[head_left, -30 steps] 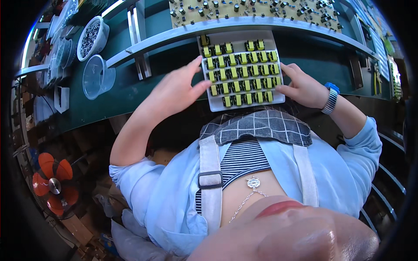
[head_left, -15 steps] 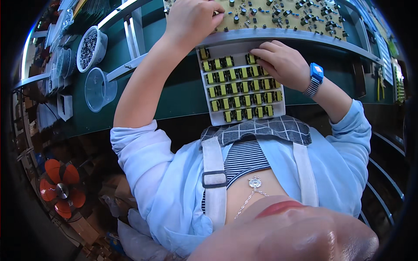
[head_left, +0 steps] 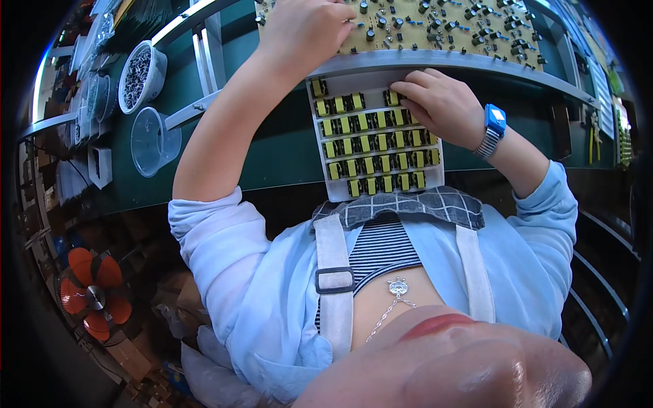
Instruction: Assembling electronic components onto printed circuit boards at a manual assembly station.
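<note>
My left hand (head_left: 304,26) is over the left part of a tan circuit board panel (head_left: 408,42) crowded with small black, cylindrical components. Its fingers are drawn together in a pinch; whatever they hold, if anything, is hidden. My right hand (head_left: 445,107), with a blue watch on the wrist, reaches over a white tray (head_left: 371,80) below the panel. Its thumb and index finger are closed at a small yellow-and-black transformer (head_left: 392,98) in the tray's top row. Rows of similar transformers fill the lower part of the tray, some hidden under my right hand.
A metal rail (head_left: 435,60) runs between panel and tray. On the green bench (head_left: 238,160), to the left, stand a white tub (head_left: 138,76) of small metal-coloured parts and a transparent plastic cup (head_left: 155,141). An orange-bladed fan (head_left: 95,296) is at lower left.
The view has shifted slightly, moving the panel and tray a little lower in the picture. Both hands keep nearly the same places and poses.
</note>
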Tool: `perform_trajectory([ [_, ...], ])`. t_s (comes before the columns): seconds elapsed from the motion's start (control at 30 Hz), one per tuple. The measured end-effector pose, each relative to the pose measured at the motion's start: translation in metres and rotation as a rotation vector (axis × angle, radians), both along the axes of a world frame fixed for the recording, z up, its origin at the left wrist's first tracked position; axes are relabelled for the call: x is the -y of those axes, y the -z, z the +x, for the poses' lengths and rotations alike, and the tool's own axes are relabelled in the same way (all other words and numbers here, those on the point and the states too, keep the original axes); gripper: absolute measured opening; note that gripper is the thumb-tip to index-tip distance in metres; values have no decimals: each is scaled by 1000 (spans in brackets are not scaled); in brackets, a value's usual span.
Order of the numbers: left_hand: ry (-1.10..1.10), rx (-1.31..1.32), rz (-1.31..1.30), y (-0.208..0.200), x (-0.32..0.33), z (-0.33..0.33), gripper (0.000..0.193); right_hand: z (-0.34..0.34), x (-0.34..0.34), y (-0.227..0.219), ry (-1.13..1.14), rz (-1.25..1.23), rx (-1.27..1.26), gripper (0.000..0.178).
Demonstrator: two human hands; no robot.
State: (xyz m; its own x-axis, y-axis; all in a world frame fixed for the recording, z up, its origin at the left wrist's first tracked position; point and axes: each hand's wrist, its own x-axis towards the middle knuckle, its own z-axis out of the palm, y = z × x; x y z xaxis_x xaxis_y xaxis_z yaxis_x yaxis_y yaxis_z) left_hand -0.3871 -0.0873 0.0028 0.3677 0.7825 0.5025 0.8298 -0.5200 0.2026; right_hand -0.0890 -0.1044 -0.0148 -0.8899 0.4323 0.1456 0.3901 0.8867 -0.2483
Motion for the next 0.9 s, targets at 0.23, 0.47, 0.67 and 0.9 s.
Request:
perform_trajectory([
  [0.23,-292,-40,133,-50,-3,-50,19,-10,3,-16,-95,109,65,36],
  [0.47,-251,-183,142,-34,-20,-66,28,-23,-3,-14,-176,39,169,29],
  [0.67,-167,-222,121,-42,-8,-57,30,-27,-6,-14,-184,17,162,22],
  [0.9,-161,-43,248,-45,14,-60,31,-32,-10,-20,-222,14,116,23],
])
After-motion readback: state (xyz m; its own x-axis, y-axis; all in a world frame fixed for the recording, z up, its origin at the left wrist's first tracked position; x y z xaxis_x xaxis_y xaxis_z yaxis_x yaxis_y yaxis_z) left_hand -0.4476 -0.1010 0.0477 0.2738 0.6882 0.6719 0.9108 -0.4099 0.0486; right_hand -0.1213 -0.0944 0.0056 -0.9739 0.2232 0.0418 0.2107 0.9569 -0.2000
